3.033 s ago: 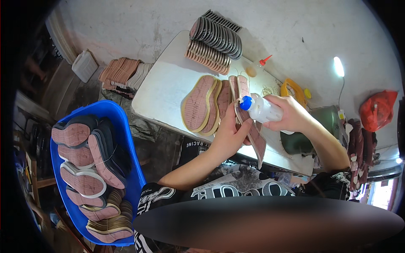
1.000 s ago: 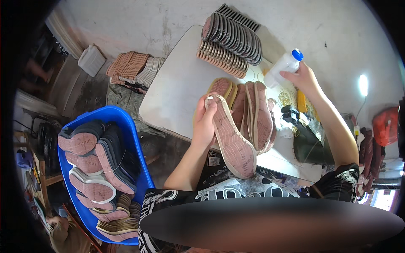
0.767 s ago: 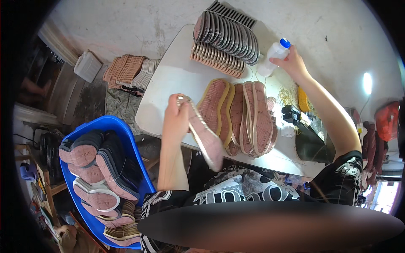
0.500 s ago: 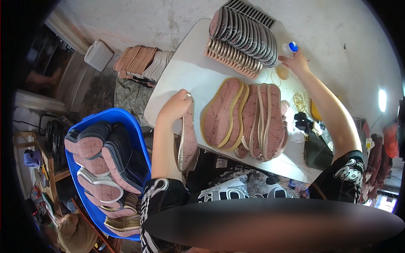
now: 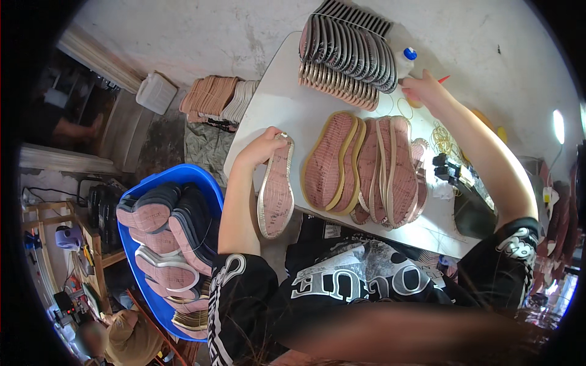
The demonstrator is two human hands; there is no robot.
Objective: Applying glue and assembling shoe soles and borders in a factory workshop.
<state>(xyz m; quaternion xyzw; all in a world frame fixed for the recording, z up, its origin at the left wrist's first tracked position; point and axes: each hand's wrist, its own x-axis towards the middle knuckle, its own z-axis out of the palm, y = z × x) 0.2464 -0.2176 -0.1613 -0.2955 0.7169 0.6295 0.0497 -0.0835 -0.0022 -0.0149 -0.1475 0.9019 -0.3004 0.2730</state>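
My left hand (image 5: 264, 148) pinches the top end of a pink shoe insole (image 5: 278, 189) with a pale shiny rim, which hangs upright off the table's left edge. At the back right of the table, my right hand (image 5: 425, 89) is closed on a slim red pointed thing (image 5: 444, 78); its kind is hard to make out. Close by that hand stands a translucent bottle (image 5: 403, 63) with a blue cap. In front of me lie overlapping pink insoles, two yellow-rimmed ones (image 5: 329, 161) at the left and several pale-rimmed ones (image 5: 400, 177) to their right.
Tied rows of grey and tan insoles (image 5: 348, 55) stand at the back of the white table (image 5: 268, 97). A blue tub (image 5: 143, 287) full of insole bundles is at my left. Yellow cord (image 5: 444, 139) and a black clamp-like device (image 5: 445, 168) lie at the right. Another person (image 5: 125, 335) sits lower left.
The insole in my left hand has turned its pink face toward me. My right hand has drawn away from the blue-capped bottle, and a red pointed thing now shows in it.
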